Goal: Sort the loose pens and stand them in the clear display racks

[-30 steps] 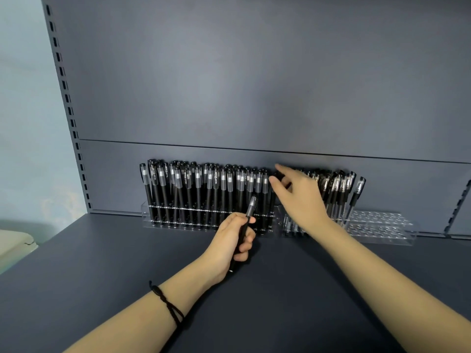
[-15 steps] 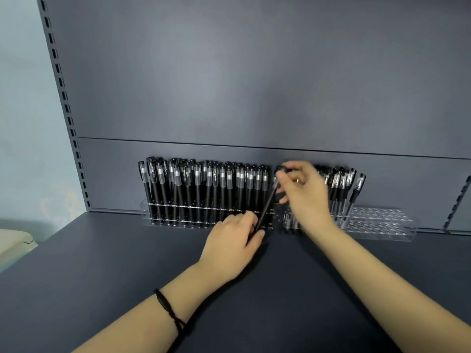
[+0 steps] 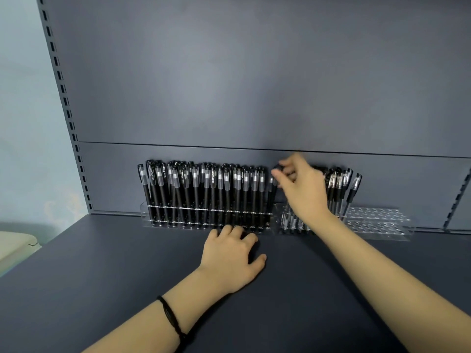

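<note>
Two clear display racks stand side by side against the shelf's back panel. The left rack [image 3: 145,215] is packed with upright black pens [image 3: 204,192]. The right rack [image 3: 377,222] holds a cluster of black pens [image 3: 340,184] at its left part, and its right part shows bare holes. My right hand [image 3: 304,192] pinches the cap of one black pen [image 3: 270,200], which stands nearly upright at the right end of the left rack. My left hand [image 3: 229,256] lies palm down on the shelf with nothing in it, fingertips at the left rack's base.
The dark blue shelf surface [image 3: 127,289] stretches toward me. Slotted metal uprights run up the left [image 3: 72,133] and far right [image 3: 458,197] of the back panel. A cream-coloured object [image 3: 15,247] sits beyond the shelf's left edge.
The pen passed from my left hand to my right, which swung it upright at the left rack's right end. My left hand let go and dropped flat onto the shelf.
</note>
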Available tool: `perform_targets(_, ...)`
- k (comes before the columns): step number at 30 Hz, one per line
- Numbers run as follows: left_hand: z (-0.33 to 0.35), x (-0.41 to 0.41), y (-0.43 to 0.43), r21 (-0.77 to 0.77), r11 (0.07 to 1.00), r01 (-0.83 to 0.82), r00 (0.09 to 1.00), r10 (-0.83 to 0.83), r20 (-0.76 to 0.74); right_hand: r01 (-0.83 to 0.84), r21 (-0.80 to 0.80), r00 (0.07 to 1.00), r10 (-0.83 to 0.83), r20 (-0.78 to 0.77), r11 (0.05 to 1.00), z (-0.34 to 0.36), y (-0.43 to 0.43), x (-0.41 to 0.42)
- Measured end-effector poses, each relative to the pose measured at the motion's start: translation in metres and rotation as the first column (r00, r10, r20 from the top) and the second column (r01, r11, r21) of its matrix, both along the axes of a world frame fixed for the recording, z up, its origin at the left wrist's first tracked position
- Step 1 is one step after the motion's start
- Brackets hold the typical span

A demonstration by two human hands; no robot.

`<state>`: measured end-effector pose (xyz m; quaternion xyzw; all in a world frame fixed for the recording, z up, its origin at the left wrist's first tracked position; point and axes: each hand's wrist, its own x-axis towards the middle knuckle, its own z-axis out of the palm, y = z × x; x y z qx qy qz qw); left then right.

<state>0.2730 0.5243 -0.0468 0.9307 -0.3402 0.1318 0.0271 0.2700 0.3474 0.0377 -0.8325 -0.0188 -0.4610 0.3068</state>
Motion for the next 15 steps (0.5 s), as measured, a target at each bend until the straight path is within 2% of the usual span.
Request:
perform_targets(3, 0.001, 0.002, -0.001, 0.036, 0.999, -0.028, 0.999, 0.03, -0.04, 0.024, -0.075, 0.992, -0.033, -0.122, 0.997, -0.01, 0.003, 0.001)
perform_targets(12, 0.009, 0.006, -0.001, 0.04, 0.998, -0.041, 0.997, 0.043, -0.063, -0.019, -0.059, 0.984, 0.008, -0.181, 0.998, -0.017, 0.01, -0.003)
perform_targets(15, 0.007, 0.003, -0.005, 0.009, 1.0, -0.018, 0.994, 0.019, -0.103, 0.091, -0.078, 0.99, -0.099, -0.103, 0.993, -0.037, 0.004, -0.021)
